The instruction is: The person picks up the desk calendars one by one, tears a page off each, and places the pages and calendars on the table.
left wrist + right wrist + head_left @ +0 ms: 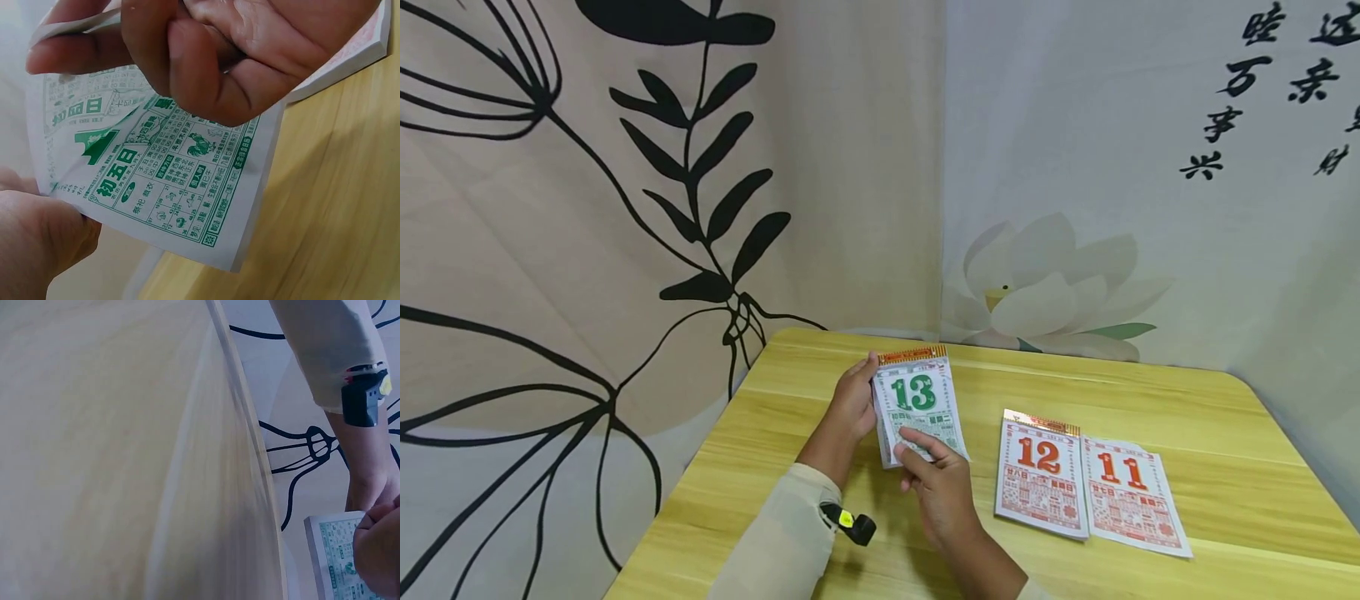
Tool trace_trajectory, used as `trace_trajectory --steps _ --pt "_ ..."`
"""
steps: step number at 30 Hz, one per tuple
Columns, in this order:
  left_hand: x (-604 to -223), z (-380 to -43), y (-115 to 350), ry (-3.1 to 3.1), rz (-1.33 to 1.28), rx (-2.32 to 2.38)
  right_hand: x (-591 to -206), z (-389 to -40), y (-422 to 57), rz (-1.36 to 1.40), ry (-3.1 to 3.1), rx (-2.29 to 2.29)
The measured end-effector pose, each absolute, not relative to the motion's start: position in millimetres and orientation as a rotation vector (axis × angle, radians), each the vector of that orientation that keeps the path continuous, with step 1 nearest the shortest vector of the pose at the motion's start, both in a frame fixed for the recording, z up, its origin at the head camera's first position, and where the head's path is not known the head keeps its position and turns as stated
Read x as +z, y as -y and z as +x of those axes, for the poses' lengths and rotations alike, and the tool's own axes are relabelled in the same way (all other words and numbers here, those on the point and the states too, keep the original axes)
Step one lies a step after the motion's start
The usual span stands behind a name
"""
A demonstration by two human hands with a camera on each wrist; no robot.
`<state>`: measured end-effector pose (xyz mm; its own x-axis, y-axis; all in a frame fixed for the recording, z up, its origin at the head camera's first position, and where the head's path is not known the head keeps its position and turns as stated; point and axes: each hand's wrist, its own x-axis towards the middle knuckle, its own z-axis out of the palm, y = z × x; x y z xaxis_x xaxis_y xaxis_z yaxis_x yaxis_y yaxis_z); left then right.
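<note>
A tear-off calendar pad (917,421) shows a green 13 under a red and gold header strip. My left hand (854,400) grips it by its left edge, thumb near the top corner. At the lower part of the pad, my right hand (942,492) pinches the top sheet between thumb and fingers. In the left wrist view that sheet (78,26) bends up from the pad, and another green-printed page (181,206) shows below it. The right wrist view catches only a corner of the pad (340,550), partly covered by a hand.
To the right on the wooden table (1225,433) lies a second calendar pad (1041,479) with a red 12. A loose sheet (1135,496) with a red 11 lies beside it. Printed cloth (865,167) hangs behind the table. A black wrist camera (853,525) sits on my left sleeve.
</note>
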<state>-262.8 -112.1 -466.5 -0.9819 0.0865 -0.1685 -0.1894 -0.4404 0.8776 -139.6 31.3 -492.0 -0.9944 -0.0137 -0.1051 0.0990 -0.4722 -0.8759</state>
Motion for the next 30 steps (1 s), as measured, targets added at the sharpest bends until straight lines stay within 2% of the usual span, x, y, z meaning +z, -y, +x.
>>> trace_trajectory --steps 30 --pt "-478.5 -264.5 120.8 -1.685 -0.162 2.482 -480.6 -141.4 -48.1 -0.008 -1.499 -2.722"
